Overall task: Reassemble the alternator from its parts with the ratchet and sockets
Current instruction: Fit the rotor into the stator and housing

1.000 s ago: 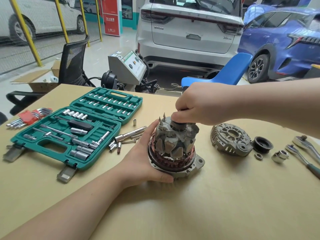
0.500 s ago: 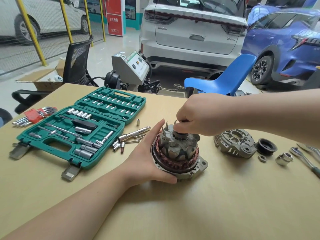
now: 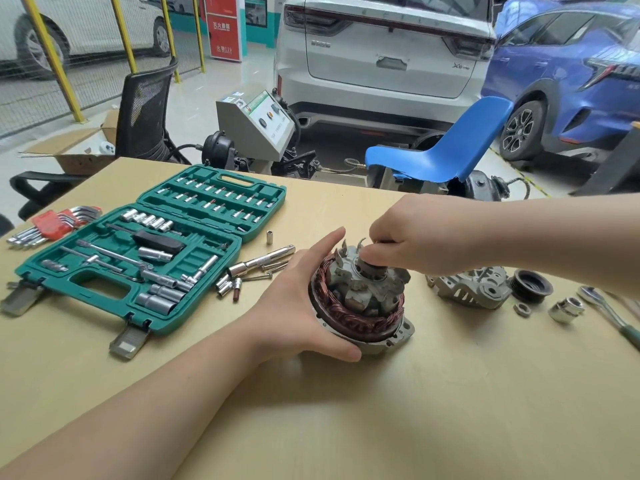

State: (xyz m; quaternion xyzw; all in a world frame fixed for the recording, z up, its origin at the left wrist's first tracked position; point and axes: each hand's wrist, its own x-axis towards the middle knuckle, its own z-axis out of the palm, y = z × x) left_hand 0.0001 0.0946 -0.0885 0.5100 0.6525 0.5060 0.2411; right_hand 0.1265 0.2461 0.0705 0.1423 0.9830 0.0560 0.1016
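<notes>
Showing: a head-worn view down onto a tan table (image 3: 433,410) in a car workshop, with two bare arms reaching in.
Cars: a white car (image 3: 384,50) sits at upper centre, a blue car (image 3: 568,74) at upper right.
Chairs: a blue chair (image 3: 440,150) stands just beyond the table's far edge, a black mesh chair (image 3: 145,109) at upper left.
Socket case: an open green case (image 3: 138,251) lies at centre left of the frame, with sockets, bits and extension bars in its slots.
Alternator: the part-built alternator (image 3: 363,306) stands at centre frame on the table, copper windings ringed around a grey clawed rotor, its shaft pointing up.
Left hand: the left hand (image 3: 298,303) is open and cupped against the alternator's left side, thumb curled under its near rim.
Right hand: the right hand (image 3: 422,237) comes in from the right with its fingers pinched shut on the top of the rotor shaft.
End cover: a grey cast end cover (image 3: 467,285) lies just right of the alternator.
Pulley: a black pulley (image 3: 531,285) rests beside the cover.
Ratchet: a ratchet (image 3: 602,306) lies near the right edge.
Hex keys: a red-holdered set (image 3: 52,223) sits at far left.
Loose socket: a chrome socket (image 3: 566,310) stands between pulley and ratchet.
Nut: a small nut (image 3: 522,309) lies beside it.
</notes>
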